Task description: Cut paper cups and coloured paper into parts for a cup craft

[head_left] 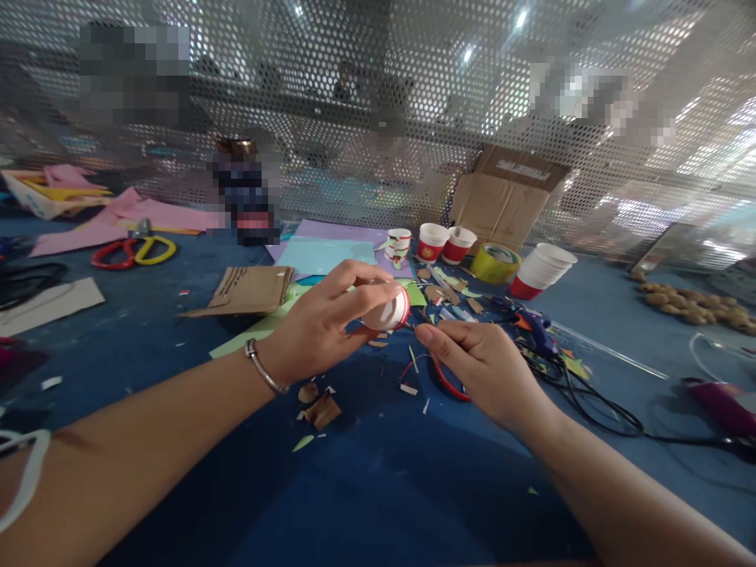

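A small white paper cup (387,313) with red edging is held on its side above the blue table by my left hand (331,315). The fingers curl over its top and the thumb supports it from below. Close to the cup's red edge, my right hand (481,366) is closed in a pinch. Between its thumb and forefinger is something thin and dark, too small to name. A red curved handle (452,386) lies just below my right hand, partly hidden by it. Paper and cardboard scraps (322,411) are scattered under both hands.
Behind stand a decorated cup (398,246), red-and-white cups (432,242), stacked cups (542,269) and yellow tape (496,264). A blue glue gun (535,327) with a black cord is right. Scissors (135,248), cardboard (251,290) and coloured paper lie left. A perforated metal screen (383,118) rises behind.
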The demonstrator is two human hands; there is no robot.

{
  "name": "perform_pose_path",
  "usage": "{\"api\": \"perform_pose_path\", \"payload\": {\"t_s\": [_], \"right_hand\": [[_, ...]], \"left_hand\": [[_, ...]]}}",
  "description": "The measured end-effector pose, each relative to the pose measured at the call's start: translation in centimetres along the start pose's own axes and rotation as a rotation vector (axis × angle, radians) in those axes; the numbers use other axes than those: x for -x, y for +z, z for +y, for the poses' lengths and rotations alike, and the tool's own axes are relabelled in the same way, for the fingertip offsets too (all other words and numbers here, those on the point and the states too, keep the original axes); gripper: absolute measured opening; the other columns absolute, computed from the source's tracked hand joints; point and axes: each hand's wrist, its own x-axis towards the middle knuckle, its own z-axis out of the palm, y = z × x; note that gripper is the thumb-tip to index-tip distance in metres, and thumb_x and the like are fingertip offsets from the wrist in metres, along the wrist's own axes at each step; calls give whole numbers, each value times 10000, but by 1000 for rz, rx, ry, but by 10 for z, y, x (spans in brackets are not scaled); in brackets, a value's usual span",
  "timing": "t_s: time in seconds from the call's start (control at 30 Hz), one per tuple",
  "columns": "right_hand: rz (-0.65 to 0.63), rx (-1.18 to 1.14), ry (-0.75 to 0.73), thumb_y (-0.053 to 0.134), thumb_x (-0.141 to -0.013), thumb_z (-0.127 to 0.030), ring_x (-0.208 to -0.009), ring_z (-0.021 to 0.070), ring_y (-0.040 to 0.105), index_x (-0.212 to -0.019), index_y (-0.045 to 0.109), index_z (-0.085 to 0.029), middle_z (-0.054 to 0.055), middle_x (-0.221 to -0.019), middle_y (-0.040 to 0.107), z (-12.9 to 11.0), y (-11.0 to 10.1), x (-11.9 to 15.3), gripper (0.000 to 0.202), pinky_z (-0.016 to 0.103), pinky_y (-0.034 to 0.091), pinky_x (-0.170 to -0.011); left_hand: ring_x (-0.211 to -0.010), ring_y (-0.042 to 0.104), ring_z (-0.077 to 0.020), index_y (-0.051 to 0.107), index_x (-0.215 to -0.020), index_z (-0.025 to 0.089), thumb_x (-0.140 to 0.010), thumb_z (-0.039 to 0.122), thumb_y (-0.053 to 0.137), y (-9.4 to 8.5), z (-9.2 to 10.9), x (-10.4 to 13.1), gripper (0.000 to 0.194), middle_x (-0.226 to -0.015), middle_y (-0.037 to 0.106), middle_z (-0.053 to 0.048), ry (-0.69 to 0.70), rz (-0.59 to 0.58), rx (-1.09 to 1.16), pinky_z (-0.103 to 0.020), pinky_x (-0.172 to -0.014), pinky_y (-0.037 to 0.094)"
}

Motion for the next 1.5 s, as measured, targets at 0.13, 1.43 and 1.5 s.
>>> {"api": "perform_pose_path", "payload": {"t_s": [0.13, 1.43, 1.5], "right_hand": [[8, 15, -18, 467, -966, -606, -550, 93, 279, -592, 357, -196, -56, -568, 291, 0, 1, -1, 566, 259, 227, -500], [213, 286, -398, 601, -836, -136, -789, 164, 673, -988, 695, -208, 21, -892, 740, 14, 6, 0, 193, 245, 476, -701], [220, 323, -422, 606, -829, -144, -798, 167, 677, -1001, 688, -208, 24, -908, 746, 15, 8, 1, 201, 245, 475, -699]], "left_hand": [[-1157, 611, -240, 504, -1294, 235, -875, 128, 653, -4, 1, 0, 457, -1246, 600, -122, 58, -6, -114, -397, -934, 544], [-720, 590, -153, 714, -896, 198, -878, 299, 610, 10, 37, -8, 146, -786, 635, -13, -583, -317, 348, -259, -632, 451], [-742, 572, -155, 703, -888, 195, -874, 270, 615, 11, 38, -7, 116, -809, 620, -14, -533, -293, 299, -268, -656, 439]]}}
